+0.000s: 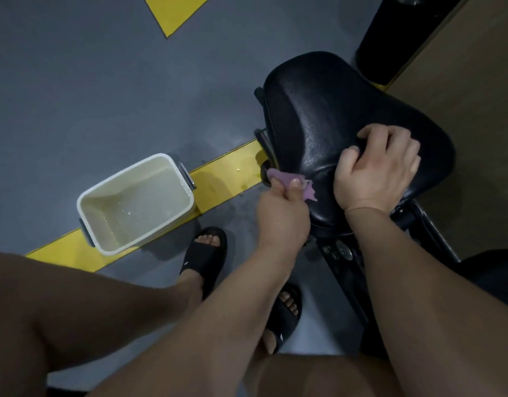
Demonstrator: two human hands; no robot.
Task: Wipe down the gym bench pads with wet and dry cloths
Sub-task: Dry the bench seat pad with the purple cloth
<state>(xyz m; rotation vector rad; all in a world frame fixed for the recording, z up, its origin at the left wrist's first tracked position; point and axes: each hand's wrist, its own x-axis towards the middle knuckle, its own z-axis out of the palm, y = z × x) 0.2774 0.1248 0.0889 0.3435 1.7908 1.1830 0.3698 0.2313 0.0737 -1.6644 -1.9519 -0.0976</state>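
- Bare legs (60,310) fill the lower edge, with both forearms reaching forward above them.
- Left hand (284,216): fingers clamped on a purple cloth (292,183), which is held against the black seat pad's (318,110) left edge.
- Right hand (376,173): palm down, fingers curled, gripping the pad's top.
- White water tub (149,174): on the floor's yellow stripe (224,164), left of the pad.
- Sandal (206,253) logo: unreadable.
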